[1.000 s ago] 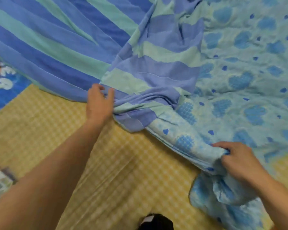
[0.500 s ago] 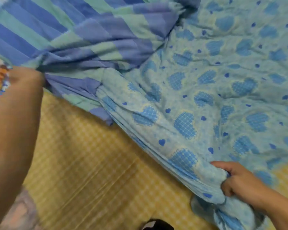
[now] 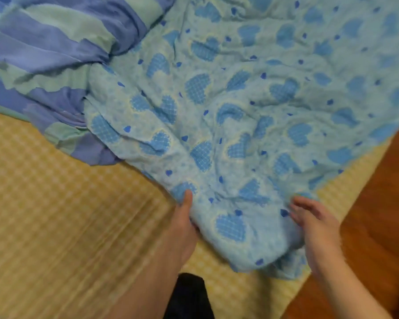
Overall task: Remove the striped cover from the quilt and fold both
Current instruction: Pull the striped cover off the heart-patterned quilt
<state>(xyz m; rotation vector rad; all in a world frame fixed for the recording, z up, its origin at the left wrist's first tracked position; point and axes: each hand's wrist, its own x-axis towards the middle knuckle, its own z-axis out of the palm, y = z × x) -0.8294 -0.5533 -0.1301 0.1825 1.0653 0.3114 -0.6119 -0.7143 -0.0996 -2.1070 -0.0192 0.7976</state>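
Cover [image 3: 55,54]: striped blue and green, bunched in soft folds at the far left of the mat [image 3: 55,226]. It looks thin, light and limp, so it should slide and crumple easily. My guess is that a seam or corner is the best place to take it, since a fistful from the middle would only drag it into a knot.

Quilt [image 3: 263,100]: pale blue with checked hearts, spread from the middle to the far right of the mat, its near corner hanging toward the person. It reads as padded and soft, bulkier than the cover, with nothing fragile about it. Corners and edges look like the sensible holds, one in each hand, so the weight hangs evenly.

Left hand [image 3: 184,226]: at the left side of the near corner, thumb lying on top of the quilt. The fingers seem tucked underneath, pinching the edge, though they are hidden.

Right hand [image 3: 313,222]: at the right side of the same corner, fingers mostly straight and spread, touching the quilt's edge without closing on it.

Floor [image 3: 378,226]: brown wood beyond the mat's right edge.

Change: half a second ago the left hand was far left, dragging the cover aside. It has now let go and come across to the quilt. The right hand, clenched on the quilt then, has opened.
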